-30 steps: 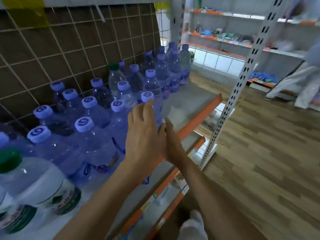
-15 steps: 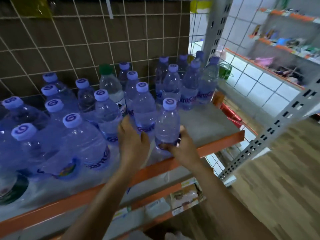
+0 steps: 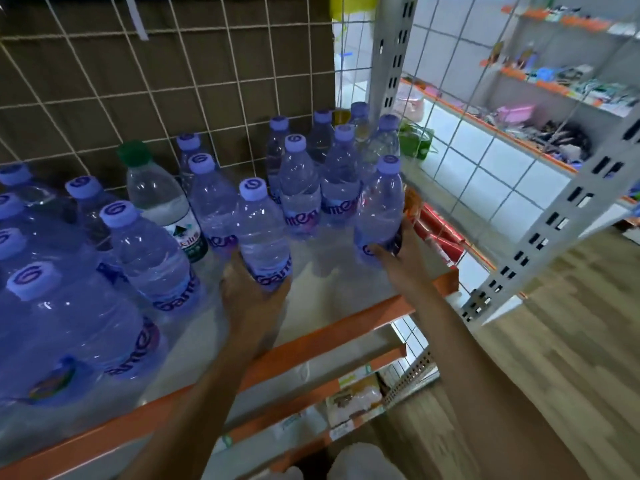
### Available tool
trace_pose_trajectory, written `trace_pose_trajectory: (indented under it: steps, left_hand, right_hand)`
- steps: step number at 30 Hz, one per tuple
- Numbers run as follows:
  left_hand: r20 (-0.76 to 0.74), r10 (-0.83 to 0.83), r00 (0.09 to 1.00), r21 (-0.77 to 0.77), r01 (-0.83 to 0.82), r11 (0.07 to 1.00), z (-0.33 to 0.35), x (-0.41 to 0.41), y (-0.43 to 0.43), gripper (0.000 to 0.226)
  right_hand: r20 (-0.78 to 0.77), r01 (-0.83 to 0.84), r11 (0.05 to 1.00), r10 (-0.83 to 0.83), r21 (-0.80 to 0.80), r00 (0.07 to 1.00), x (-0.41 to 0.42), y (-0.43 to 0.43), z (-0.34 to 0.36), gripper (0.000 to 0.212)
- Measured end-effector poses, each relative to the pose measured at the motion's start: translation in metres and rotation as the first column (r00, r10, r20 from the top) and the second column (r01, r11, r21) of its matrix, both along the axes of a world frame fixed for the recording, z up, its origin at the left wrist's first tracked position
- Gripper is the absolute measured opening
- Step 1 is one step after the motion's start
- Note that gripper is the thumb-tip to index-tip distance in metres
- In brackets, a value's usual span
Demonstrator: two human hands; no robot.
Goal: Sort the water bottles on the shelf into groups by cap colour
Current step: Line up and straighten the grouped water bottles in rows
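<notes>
Your left hand [image 3: 250, 294] and right hand [image 3: 398, 252] each grip a purple-capped bottle [image 3: 263, 244] — grouping underway — next, seat both against the purple-capped cluster [image 3: 300, 192].

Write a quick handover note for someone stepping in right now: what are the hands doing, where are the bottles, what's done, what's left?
Left hand: fingers grip the front purple-capped bottle, near the shelf edge.
Right hand: grips the right-end purple-capped bottle, beside the back purple cluster.
Done: most purple caps in view stand together.
Left: the green-capped bottle stands among purple ones by the wire grid; it needs its own place.
</notes>
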State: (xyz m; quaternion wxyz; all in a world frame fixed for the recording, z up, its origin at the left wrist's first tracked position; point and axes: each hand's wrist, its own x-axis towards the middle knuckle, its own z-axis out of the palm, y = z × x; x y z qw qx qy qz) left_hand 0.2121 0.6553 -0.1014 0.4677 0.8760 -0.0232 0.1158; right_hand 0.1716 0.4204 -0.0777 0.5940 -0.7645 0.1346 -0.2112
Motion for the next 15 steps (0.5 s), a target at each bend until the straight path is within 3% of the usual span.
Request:
trace_pose_trajectory:
  steps: [2, 9, 15]
  left_hand:
    - [0.002, -0.033, 0.999, 0.0, 0.033, 0.999, 0.001, -0.006, -0.016, 0.087]
    - [0.014, -0.077, 0.997, 0.06, 0.076, 0.995, 0.008, -0.004, -0.087, 0.079]
    - [0.067, -0.077, 0.995, 0.092, 0.071, 0.993, 0.004, 0.006, -0.141, 0.085]
  right_hand:
    - [0.029, -0.002, 0.999, 0.001, 0.037, 1.0, 0.004, -0.01, 0.0, 0.071]
    - [0.016, 0.034, 0.999, -0.034, -0.031, 0.999, 0.015, -0.044, -0.008, 0.066]
    - [0.012, -0.054, 0.991, 0.056, -0.121, 0.998, 0.025, -0.055, -0.012, 0.081]
